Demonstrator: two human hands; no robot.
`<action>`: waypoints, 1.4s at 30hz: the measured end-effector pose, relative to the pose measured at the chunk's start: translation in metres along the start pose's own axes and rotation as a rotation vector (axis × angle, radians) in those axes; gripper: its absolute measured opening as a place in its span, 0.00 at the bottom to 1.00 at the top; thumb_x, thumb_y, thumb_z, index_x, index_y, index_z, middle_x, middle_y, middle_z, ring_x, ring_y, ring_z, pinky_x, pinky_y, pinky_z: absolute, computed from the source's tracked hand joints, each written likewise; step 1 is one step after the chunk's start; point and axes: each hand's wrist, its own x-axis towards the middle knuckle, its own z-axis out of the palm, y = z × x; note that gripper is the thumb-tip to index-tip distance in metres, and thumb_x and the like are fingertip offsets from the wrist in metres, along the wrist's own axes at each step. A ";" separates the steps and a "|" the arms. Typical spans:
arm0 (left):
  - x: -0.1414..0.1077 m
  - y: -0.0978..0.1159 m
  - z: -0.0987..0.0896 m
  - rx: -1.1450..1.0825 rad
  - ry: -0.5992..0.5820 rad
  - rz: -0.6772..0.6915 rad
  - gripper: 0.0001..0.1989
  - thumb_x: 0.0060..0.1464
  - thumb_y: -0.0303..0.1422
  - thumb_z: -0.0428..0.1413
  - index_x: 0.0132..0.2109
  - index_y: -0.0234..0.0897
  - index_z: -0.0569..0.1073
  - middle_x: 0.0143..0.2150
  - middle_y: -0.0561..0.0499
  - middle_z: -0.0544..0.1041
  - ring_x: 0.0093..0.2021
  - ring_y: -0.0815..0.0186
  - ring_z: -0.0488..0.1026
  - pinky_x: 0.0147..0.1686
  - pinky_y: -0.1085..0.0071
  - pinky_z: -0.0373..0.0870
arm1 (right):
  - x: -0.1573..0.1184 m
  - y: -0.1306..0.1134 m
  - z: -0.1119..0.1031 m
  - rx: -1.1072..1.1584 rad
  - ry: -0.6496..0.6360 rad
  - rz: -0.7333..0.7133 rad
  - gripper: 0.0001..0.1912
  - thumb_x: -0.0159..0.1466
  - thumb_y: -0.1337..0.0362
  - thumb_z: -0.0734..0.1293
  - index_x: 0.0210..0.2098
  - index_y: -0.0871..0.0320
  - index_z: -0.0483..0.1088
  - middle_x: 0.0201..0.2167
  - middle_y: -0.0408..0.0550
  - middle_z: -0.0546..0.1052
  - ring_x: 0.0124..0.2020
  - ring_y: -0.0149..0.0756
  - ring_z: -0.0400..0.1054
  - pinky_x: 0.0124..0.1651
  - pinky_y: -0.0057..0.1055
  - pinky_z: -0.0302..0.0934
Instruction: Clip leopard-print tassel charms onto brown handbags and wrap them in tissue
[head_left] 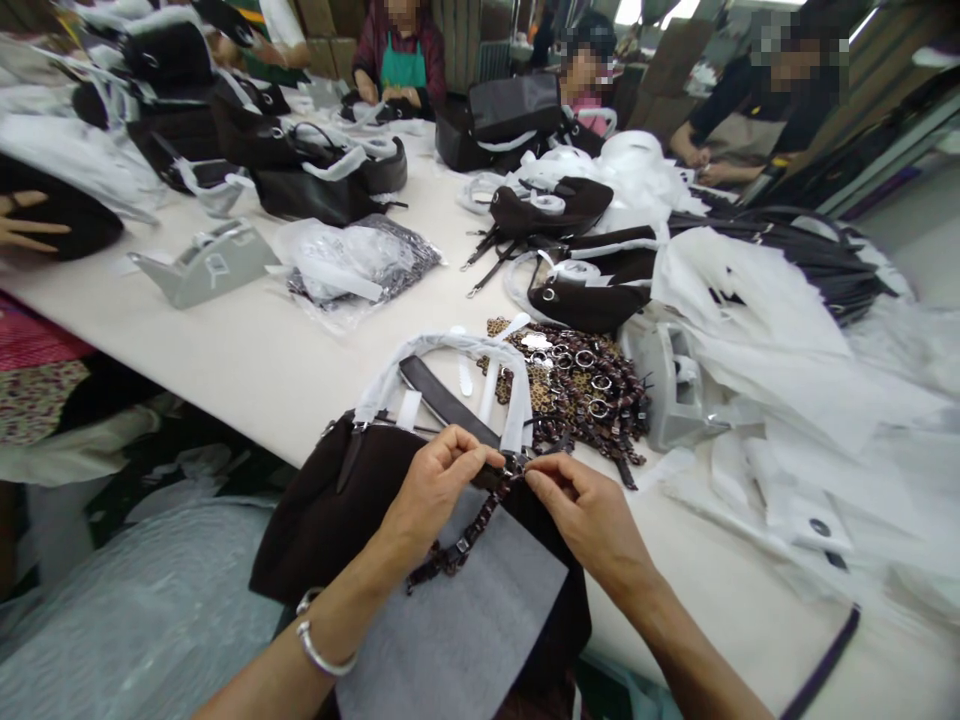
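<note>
A dark brown handbag (315, 520) rests at the table's front edge, its handles (442, 345) wrapped in white padding. A braided bag charm (480, 525) with small metal parts hangs at the base of a handle, over a grey sheet (450, 620) lying against the bag. My left hand (442, 485) pinches the charm's upper end, thumb against forefinger. From the other side, my right hand (589, 500) pinches at the same metal fitting, fingertips close to those of my left. Exactly how ring, clasp and bag join there is too small to make out.
Beyond the bag lies a pile of similar charms (577, 380) with metal rings. Grey tape dispensers (214, 262) stand left and right. More dark bags (322, 180), a plastic bag (360, 260) and white wrapping (757, 290) lie around. Co-workers (401, 60) sit across the table.
</note>
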 end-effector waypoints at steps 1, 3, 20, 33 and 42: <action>0.001 0.000 0.000 -0.005 -0.011 0.009 0.11 0.61 0.38 0.51 0.35 0.36 0.69 0.36 0.50 0.78 0.39 0.66 0.73 0.46 0.69 0.67 | 0.001 0.001 0.001 -0.002 0.007 -0.003 0.07 0.65 0.61 0.65 0.37 0.53 0.76 0.34 0.43 0.80 0.35 0.36 0.73 0.39 0.31 0.63; 0.003 0.001 -0.001 0.057 -0.020 0.040 0.11 0.61 0.38 0.50 0.34 0.36 0.68 0.31 0.53 0.74 0.35 0.68 0.71 0.41 0.72 0.67 | 0.004 0.002 0.003 -0.001 0.011 -0.014 0.07 0.65 0.61 0.65 0.36 0.53 0.76 0.34 0.44 0.80 0.35 0.37 0.73 0.39 0.32 0.63; 0.013 0.010 0.008 0.827 -0.143 0.230 0.13 0.57 0.25 0.50 0.48 0.40 0.61 0.31 0.54 0.72 0.32 0.64 0.72 0.34 0.70 0.63 | 0.022 0.017 0.015 0.131 -0.058 -0.076 0.09 0.63 0.65 0.65 0.37 0.54 0.78 0.33 0.44 0.77 0.37 0.35 0.71 0.43 0.32 0.63; 0.029 0.034 0.009 0.826 -0.208 0.202 0.10 0.51 0.23 0.49 0.41 0.40 0.64 0.26 0.57 0.67 0.28 0.66 0.68 0.29 0.71 0.57 | 0.022 0.012 0.015 0.356 -0.141 0.035 0.07 0.59 0.64 0.68 0.35 0.55 0.79 0.33 0.44 0.79 0.36 0.34 0.71 0.42 0.31 0.63; 0.017 0.010 0.011 0.801 -0.165 0.227 0.10 0.55 0.24 0.49 0.44 0.40 0.61 0.28 0.57 0.68 0.30 0.66 0.68 0.31 0.72 0.58 | 0.023 0.022 0.018 0.321 -0.161 0.031 0.08 0.59 0.63 0.69 0.35 0.56 0.80 0.31 0.44 0.77 0.35 0.34 0.70 0.42 0.32 0.61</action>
